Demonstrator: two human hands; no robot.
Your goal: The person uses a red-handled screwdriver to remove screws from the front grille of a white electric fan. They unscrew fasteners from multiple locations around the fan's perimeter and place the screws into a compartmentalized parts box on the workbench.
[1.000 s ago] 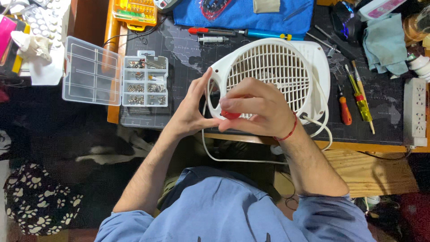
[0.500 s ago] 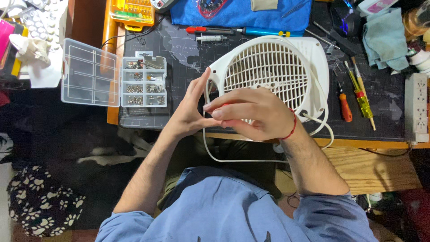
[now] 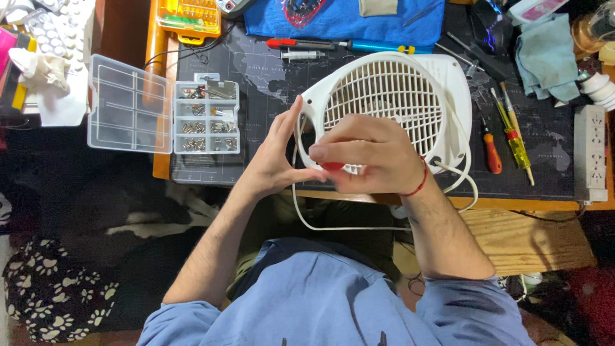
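A white fan heater (image 3: 397, 90) with a round grille lies on a dark desk mat (image 3: 256, 70) at the desk's near edge. My left hand (image 3: 275, 160) clasps its left rim, fingers stretched up along the edge and thumb underneath. My right hand (image 3: 371, 154) lies over the lower front of the grille, its fingers closed on a small red part (image 3: 331, 166). I cannot tell whether that part is a knob or a tool handle. The heater's white cord (image 3: 333, 225) loops down below the desk edge.
An open clear box of screws (image 3: 206, 118) sits left of the heater, its lid (image 3: 131, 104) folded out. An orange screwdriver (image 3: 491, 154) and yellow ones (image 3: 516, 144) lie to the right, near a power strip (image 3: 589, 154). A blue cloth (image 3: 346, 19) and more tools lie behind.
My right hand's fingers have shifted slightly over the red part. The heater and my left hand have stayed where they were.
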